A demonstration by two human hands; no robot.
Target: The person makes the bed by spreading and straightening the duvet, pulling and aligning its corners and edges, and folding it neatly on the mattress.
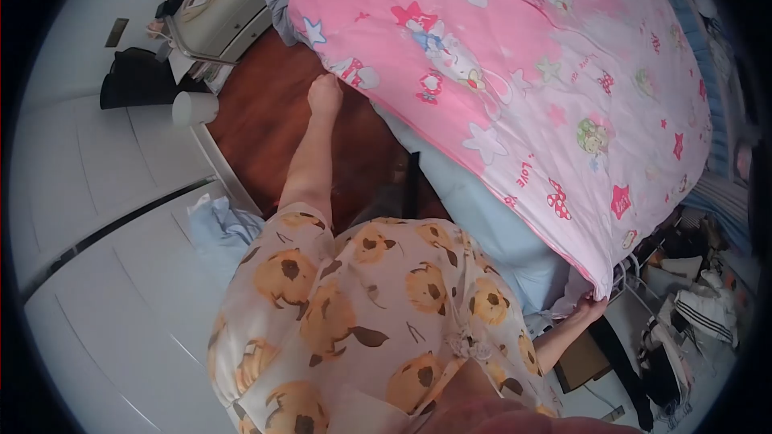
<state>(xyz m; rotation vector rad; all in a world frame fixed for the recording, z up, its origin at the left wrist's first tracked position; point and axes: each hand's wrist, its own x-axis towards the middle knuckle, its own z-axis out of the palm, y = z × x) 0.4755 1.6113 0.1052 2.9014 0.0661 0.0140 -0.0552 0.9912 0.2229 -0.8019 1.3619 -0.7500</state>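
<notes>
A pink quilt [515, 56] printed with rabbits, stars and "LOVE" lettering is spread over the bed, its near edge pulled taut between my hands. My left hand [325, 96] is closed on the edge at the far left, above the brown floor. At the lower right, my right hand [591, 307] grips the near corner, which is drawn to a point. Below the quilt's edge shows a light blue sheet [498, 225] on the bed's side.
White cabinet doors [104, 273] stand at the left, with a blue cloth [221, 229] beside them. A white bin [195, 108] and a drawer unit [221, 24] are at the upper left. Clothes [700, 309] and a cardboard box [581, 362] crowd the lower right.
</notes>
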